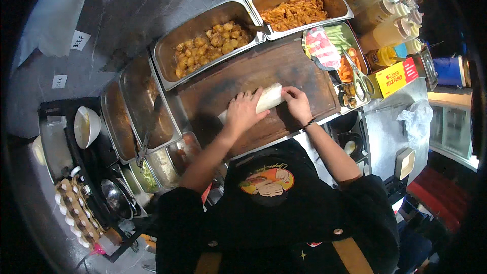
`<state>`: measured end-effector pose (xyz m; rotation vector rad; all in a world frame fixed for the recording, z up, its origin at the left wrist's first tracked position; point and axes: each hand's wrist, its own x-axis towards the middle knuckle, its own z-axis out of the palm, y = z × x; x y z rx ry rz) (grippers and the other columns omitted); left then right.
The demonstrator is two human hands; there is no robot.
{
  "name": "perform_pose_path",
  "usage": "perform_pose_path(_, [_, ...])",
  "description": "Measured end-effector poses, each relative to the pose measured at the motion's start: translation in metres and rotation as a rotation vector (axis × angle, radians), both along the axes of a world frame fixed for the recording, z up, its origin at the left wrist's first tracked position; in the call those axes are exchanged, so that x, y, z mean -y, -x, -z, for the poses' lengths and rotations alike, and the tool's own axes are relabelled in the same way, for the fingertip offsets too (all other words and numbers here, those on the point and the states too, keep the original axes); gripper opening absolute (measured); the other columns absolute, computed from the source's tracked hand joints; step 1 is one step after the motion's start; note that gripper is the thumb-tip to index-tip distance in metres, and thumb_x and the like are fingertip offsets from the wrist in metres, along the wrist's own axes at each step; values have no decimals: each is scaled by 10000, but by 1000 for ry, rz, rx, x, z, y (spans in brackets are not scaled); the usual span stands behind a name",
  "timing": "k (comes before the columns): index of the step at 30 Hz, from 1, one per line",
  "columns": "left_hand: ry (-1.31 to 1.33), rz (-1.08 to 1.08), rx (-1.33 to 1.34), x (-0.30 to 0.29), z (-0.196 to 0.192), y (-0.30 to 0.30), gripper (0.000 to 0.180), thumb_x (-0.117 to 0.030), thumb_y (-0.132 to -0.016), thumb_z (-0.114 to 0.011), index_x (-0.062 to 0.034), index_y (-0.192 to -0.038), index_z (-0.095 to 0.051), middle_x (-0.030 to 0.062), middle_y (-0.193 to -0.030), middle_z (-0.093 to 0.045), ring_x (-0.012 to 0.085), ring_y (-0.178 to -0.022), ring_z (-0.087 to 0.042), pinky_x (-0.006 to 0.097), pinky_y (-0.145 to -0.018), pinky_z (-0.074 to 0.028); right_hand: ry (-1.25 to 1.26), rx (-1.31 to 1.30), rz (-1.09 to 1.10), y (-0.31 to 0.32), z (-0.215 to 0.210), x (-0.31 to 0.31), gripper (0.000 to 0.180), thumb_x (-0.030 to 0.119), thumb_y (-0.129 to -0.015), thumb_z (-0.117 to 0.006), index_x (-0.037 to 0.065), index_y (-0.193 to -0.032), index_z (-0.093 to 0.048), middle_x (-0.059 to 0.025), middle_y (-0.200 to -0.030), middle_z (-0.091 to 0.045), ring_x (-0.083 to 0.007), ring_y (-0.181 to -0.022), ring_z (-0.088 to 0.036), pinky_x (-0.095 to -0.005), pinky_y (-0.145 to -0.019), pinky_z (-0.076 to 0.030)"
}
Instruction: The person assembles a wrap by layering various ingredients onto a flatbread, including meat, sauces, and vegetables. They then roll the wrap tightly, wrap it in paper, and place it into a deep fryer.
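Observation:
A white rolled wrap (pixel 269 98) lies slantwise on the brown wooden cutting board (pixel 218 86). Over its left part rests my left hand (pixel 243 111), fingers curved across the roll and thumb along its near side. My right hand (pixel 298 104), with a dark bracelet at the wrist, is closed at the right end, its thumb and fingertips pinching the edge there. Whether the roll's outer layer is paper or flatbread, I cannot tell. My left palm hides the middle of the roll.
Steel pans of browned chunks (pixel 213 45) and red-sauced strips (pixel 295 14) border the far side. Scissors (pixel 360 76) lie over cut vegetables at the right, near a yellow wax paper box (pixel 393 78) and sauce bottles (pixel 388 33). Tongs (pixel 143 144) rest by the left pans; eggs (pixel 71 218) sit lower left.

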<state>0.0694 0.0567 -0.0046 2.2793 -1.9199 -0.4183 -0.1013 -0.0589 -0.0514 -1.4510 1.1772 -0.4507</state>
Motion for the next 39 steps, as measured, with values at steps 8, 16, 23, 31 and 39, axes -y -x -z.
perform_pose_path(8, [-3,-48,-69,-6,0,-2,942,-527,-693,-760,-52,-1408,-373,177,-1190,-574,328,-1104,-548,457,-929,-457,672,-213,-573,-12,-67,6,439,146,-730,-707,8,-1118,-554,-182,-1081,-596,-344,-1056,-563,-413,-919,-454])
perform_pose_path(16, [247,-742,-579,-112,-32,15,490,-279,-800,-767,-52,-1159,-522,158,-1201,-551,278,-1062,-571,403,-886,-467,843,-282,-1421,-80,-61,26,686,407,-756,-721,16,-1262,-473,-210,-1159,-581,-386,-1085,-557,-472,-870,-485])
perform_pose_path(23, [807,-1301,-2132,-86,23,102,468,-428,-977,-525,-120,-1322,-458,55,-1178,-586,186,-1104,-569,349,-970,-438,428,-219,-1265,-72,-37,-22,676,463,-772,-727,-2,-1206,-498,-258,-1048,-634,-403,-987,-624,-442,-844,-497])
perform_pose_path(31, [1746,-1384,-1815,-105,2,181,658,-622,-956,-404,-119,-1377,-464,37,-1275,-578,148,-1102,-561,300,-922,-450,273,34,-1515,-22,-67,-114,530,312,-840,-689,-17,-1194,-473,-224,-1084,-622,-340,-1019,-620,-429,-871,-474])
perform_pose_path(39, [2615,-1348,-1103,-248,-18,324,840,-702,-937,-155,-65,-1462,-311,101,-1362,-506,240,-1229,-492,392,-1081,-355,275,291,-2225,66,-111,-298,511,444,-940,-562,-16,-1144,-473,-285,-1027,-628,-445,-954,-616,-482,-799,-469])
